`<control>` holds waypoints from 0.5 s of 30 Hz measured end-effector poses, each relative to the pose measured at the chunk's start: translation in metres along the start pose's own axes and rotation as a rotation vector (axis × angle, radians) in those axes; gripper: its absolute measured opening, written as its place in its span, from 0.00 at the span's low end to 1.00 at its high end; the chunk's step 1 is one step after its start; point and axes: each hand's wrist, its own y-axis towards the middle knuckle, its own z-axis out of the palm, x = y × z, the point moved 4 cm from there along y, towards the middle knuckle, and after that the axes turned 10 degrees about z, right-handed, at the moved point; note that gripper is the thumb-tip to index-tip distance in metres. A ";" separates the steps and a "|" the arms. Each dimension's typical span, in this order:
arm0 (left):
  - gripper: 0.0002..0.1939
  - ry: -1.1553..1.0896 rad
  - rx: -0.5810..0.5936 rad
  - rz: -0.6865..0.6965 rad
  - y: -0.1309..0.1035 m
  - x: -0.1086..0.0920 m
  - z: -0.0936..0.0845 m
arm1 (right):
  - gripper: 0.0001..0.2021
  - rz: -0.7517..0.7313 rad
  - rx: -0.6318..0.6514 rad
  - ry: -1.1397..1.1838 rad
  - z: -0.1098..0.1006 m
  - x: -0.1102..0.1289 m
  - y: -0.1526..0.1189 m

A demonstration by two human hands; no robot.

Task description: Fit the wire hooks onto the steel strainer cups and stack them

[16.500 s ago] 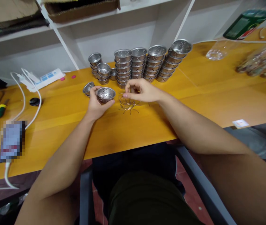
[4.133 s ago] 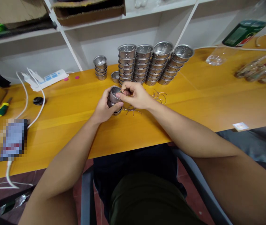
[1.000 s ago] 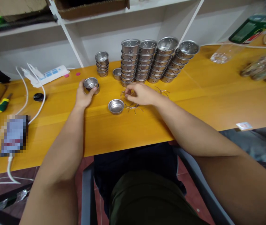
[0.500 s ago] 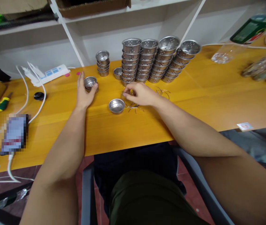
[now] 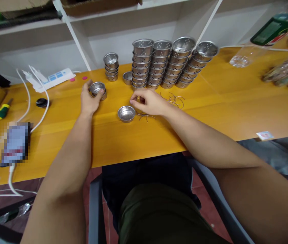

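Clasping perforated metal cups (image 5: 97,88) with left hand (image 5: 88,101), left of centre, thumb and fingers clamped on rim. Holding right hand (image 5: 151,102) with fingertips together, above-right of single round cup (image 5: 126,114), nearer than left; cannot tell if pinching curved wires (image 5: 147,116).

No lettering can be made out: the green bottle label (image 5: 273,31), the small stickers on the worktop's (image 5: 138,145) front edge and the pixelated phone screen (image 5: 15,144) are all unreadable.

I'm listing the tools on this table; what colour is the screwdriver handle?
The screwdriver handle is yellow and dark green, best seen in the head view.
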 end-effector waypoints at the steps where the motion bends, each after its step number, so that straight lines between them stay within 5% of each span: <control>1: 0.56 -0.006 0.006 0.007 0.000 -0.001 0.000 | 0.12 -0.034 0.007 0.014 0.001 0.003 -0.001; 7: 0.57 -0.084 -0.044 -0.034 -0.003 -0.009 -0.002 | 0.10 -0.216 0.242 0.080 0.010 0.012 -0.007; 15: 0.54 -0.071 -0.062 -0.029 -0.008 -0.013 0.001 | 0.10 -0.275 0.363 0.053 0.019 0.013 -0.010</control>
